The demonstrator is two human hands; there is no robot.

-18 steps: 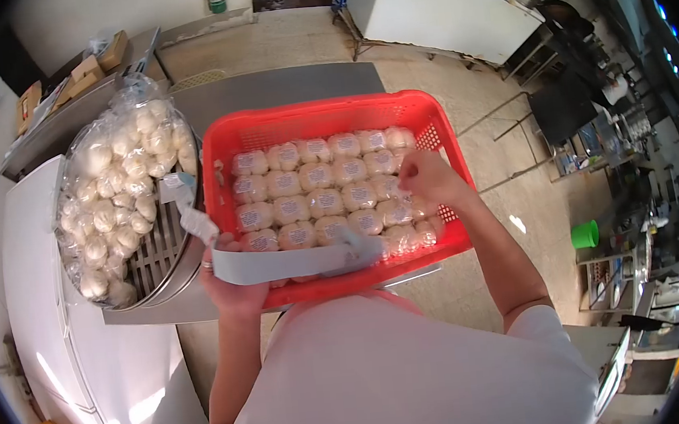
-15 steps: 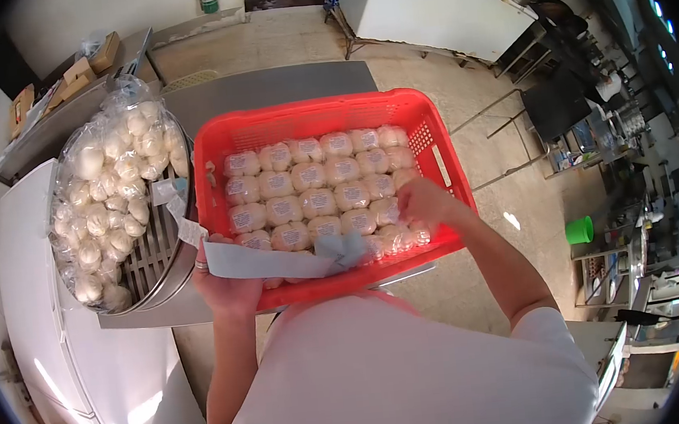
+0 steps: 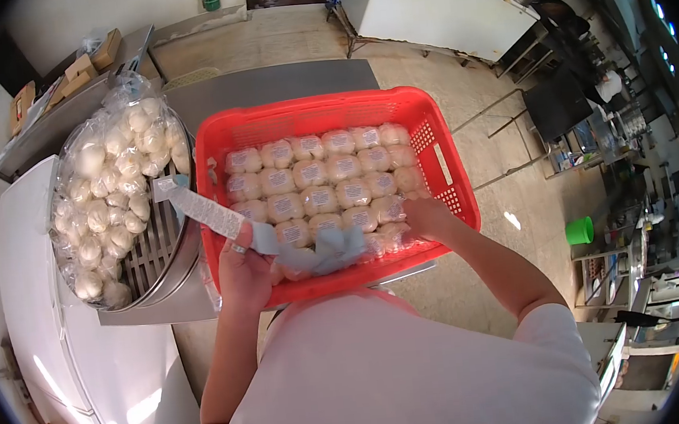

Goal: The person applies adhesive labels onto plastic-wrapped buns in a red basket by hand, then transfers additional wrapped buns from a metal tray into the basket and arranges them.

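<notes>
My left hand (image 3: 246, 273) is closed on a long strip of labels (image 3: 206, 211), at the left end of a red plastic crate (image 3: 330, 106). The strip's printed part runs up left toward a steamer; its bluish backing (image 3: 323, 250) trails in loose folds over the front buns. Rows of round buns in clear wrap (image 3: 318, 201) fill the crate, many with a white printed label on top. Over the buns at the crate's right side, my right hand (image 3: 433, 220) reaches down with bent fingers. Its fingertips are partly hidden, and what they hold cannot be made out.
Left of the crate, a round slatted steamer tray (image 3: 161, 248) carries a large clear bag of buns (image 3: 100, 200). Both stand on a grey metal table (image 3: 287, 79). A white appliance (image 3: 104, 378) is at lower left. Shelving (image 3: 569, 159) and a green bucket (image 3: 579, 230) lie farther right.
My left hand has moved right and inward, and the printed strip now stretches straight up left from it. My right hand has lowered onto the buns at the right side.
</notes>
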